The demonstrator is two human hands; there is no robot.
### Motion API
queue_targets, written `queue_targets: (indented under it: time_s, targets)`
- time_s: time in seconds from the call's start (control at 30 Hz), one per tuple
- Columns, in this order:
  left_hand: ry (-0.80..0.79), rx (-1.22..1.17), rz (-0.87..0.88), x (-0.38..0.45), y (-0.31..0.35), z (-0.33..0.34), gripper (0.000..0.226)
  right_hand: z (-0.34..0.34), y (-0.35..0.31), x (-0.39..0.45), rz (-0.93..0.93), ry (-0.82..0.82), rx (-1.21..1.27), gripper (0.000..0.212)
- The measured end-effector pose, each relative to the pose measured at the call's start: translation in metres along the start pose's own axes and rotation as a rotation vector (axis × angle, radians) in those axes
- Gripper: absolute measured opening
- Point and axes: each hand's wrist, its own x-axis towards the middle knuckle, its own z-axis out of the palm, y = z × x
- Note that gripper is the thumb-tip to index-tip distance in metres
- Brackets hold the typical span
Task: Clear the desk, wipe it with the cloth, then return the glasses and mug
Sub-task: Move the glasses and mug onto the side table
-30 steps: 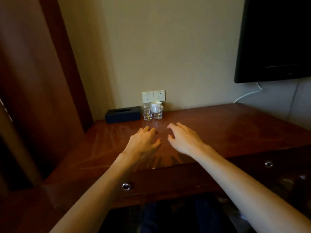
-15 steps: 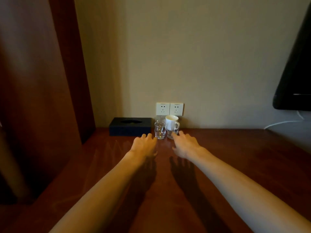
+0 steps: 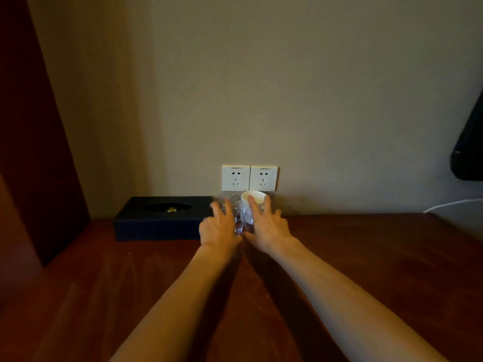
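A clear glass (image 3: 233,202) and a white mug (image 3: 254,198) stand side by side at the back of the dark wooden desk (image 3: 366,270), against the wall under the sockets. My left hand (image 3: 218,228) reaches in front of the glass with its fingers spread over it. My right hand (image 3: 265,226) covers the front of the mug, fingers straight and raised to its rim. A second glass shows only as a glint between my hands. I cannot tell whether either hand touches its object. No cloth is in view.
A dark blue tissue box (image 3: 162,218) lies just left of the glass. Two white wall sockets (image 3: 249,178) sit above the mug. A dark wooden panel (image 3: 34,152) borders the desk's left side; a black screen corner (image 3: 469,152) and a white cable (image 3: 454,203) are at right.
Both hands have moved forward from the desk's middle to the glass and mug at the wall. The view has come closer to the wall.
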Motion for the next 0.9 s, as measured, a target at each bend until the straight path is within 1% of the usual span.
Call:
queue_targets:
  time_s: [0.1,0.27,0.37,0.47,0.53,0.63,0.7,0.8,0.9]
  targets:
    - [-0.004,-0.038,-0.006,0.007,0.001,0.017,0.105,0.020,0.000,0.008,-0.042,0.026,-0.032,0.100]
    - [0.069,-0.167,0.007,0.015,-0.001,0.033,0.097,0.034,0.003,0.014,-0.052,0.118,-0.079,0.093]
    - [0.093,-0.231,0.009,0.015,-0.002,0.035,0.094,0.035,-0.001,0.015,-0.011,0.126,-0.098,0.087]
    - [0.091,-0.276,0.004,0.014,-0.002,0.031,0.085,0.033,-0.009,0.014,0.058,0.113,-0.106,0.083]
    - [0.095,-0.257,0.000,0.011,0.000,0.025,0.081,0.028,-0.015,0.010,0.080,0.133,-0.129,0.084]
    - [0.086,-0.193,-0.008,0.003,0.004,0.015,0.087,0.016,-0.019,0.002,0.081,0.117,-0.135,0.089]
    - [0.072,-0.185,-0.009,-0.006,0.005,0.004,0.088,0.002,-0.018,-0.007,0.068,0.108,-0.120,0.084]
    - [0.085,-0.168,0.022,-0.022,0.003,-0.020,0.085,-0.021,-0.017,-0.024,0.033,0.109,-0.085,0.075]
    - [0.055,-0.196,0.043,-0.040,0.003,-0.055,0.096,-0.051,-0.016,-0.046,0.021,0.065,-0.039,0.078]
